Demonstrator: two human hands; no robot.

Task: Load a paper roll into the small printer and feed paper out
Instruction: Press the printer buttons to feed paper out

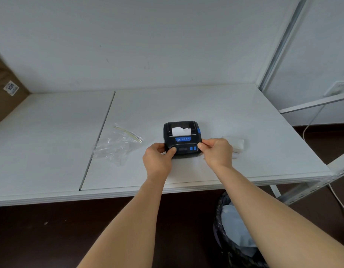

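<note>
At the centre of the frame, a small black printer point(182, 138) sits on a white table point(235, 113), a torn strip of paper point(181, 131) sticking up from its slot. The left hand point(157, 158) and right hand point(217, 151) grip its near corners, thumbs pressed on top. An empty clear bag point(117, 146) lies to the left.

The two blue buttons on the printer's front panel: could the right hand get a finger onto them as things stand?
Probably yes. The right hand grips the printer at its right front corner, with the blue buttons just beside its fingertips and uncovered. The left hand holds the opposite corner, clear of them.
</note>
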